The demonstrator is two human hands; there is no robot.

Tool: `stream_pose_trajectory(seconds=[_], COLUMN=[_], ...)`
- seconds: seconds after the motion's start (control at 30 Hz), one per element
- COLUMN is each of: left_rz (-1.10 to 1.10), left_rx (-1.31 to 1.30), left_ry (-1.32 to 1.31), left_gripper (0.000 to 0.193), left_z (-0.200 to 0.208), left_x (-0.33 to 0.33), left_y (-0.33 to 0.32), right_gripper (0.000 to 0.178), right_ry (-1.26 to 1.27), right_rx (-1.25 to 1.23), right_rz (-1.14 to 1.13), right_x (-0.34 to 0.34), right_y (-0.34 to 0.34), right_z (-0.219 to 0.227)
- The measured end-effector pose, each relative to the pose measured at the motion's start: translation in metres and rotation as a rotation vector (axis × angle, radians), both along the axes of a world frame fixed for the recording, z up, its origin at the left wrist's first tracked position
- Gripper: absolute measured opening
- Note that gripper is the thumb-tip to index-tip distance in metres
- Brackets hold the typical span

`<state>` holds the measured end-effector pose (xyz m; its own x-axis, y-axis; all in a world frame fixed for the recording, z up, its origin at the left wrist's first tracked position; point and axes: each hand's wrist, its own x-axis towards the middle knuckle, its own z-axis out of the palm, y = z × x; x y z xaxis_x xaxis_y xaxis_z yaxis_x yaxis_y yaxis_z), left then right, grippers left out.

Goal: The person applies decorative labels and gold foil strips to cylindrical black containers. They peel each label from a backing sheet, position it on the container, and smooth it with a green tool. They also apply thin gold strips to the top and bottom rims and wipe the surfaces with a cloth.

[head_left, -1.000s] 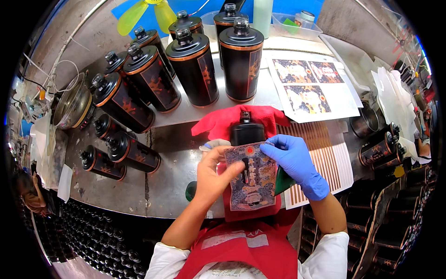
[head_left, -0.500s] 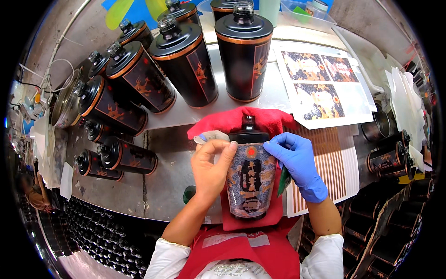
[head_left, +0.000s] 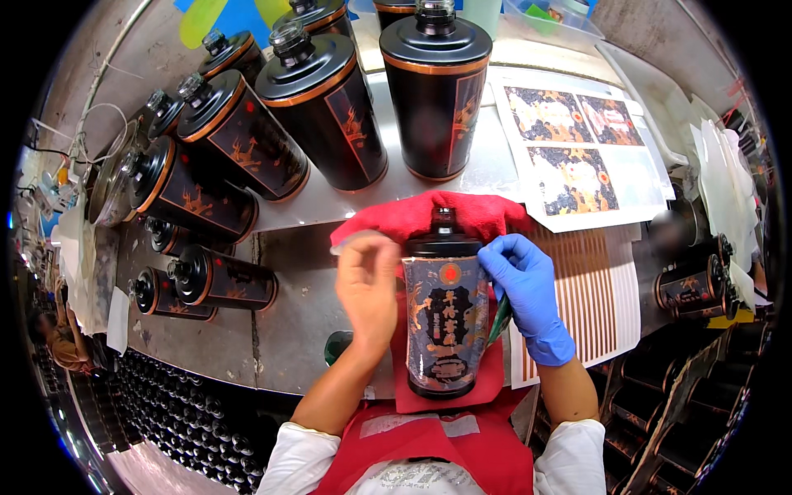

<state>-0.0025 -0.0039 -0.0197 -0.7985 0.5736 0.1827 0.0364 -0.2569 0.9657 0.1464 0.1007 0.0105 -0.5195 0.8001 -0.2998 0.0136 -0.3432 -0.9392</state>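
A black bottle [head_left: 444,244] with a dark clear cap lies tilted toward me on a red cloth [head_left: 375,216]. Over its front lies an ornate decal [head_left: 445,330] with a red round mark, gold print and a glossy film. My gloved right hand [head_left: 528,285] pinches the decal's upper right edge at the bottle's shoulder. A dark green flat piece [head_left: 498,320] sticks out below that hand; its kind is unclear. My bare left hand [head_left: 365,285] is off the decal, just left of the bottle, its fingers smeared by motion.
Several black bottles with copper bands, such as a large one [head_left: 320,115], stand or lie at the left and back. Printed decal sheets [head_left: 623,173] and a brown-striped sheet [head_left: 590,289] lie right. A dark green round item [head_left: 337,347] sits by my left forearm.
My left hand has let go of the decal's upper left edge and moved slightly left. The decal now lies closer against the bottle. My right hand stays at its upper right edge.
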Motion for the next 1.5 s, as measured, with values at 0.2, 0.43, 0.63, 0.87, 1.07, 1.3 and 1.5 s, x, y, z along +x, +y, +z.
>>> stream_pose_trajectory(seconds=[0.2,0.43,0.63,0.87,1.07,1.3,1.5], left_rz=[-0.230,-0.410,-0.408,-0.251,-0.363,-0.484,-0.456], left_rx=[-0.281,-0.442,-0.454,-0.334,-0.234,-0.416,-0.212], left_ry=[0.640,0.686,0.600,0.775,0.755,0.418,0.700], left_gripper=[0.058,0.050,0.045,0.044,0.057,0.061,0.060], left_z=[0.028,0.037,0.034,0.023,0.014,-0.026,0.025], left_x=[-0.007,-0.011,-0.011,-0.011,0.011,0.012,0.013], left_y=[-0.007,0.009,0.011,0.015,-0.047,-0.096,-0.057], right_gripper=[0.044,0.043,0.036,0.024,0.050,0.023,0.016], right_ry=[0.010,0.038,0.074,0.106,0.017,0.008,-0.021], right_rx=[0.048,-0.009,-0.061,0.039,0.005,-0.211,-0.208], right_rz=[0.076,0.067,0.040,-0.020,0.162,0.198,0.203], right_x=[0.001,-0.010,-0.013,-0.015,0.029,0.061,0.058], right_y=[-0.005,-0.003,-0.002,0.003,-0.030,-0.065,-0.063], right_z=[0.010,0.000,-0.001,-0.012,-0.015,-0.009,-0.015])
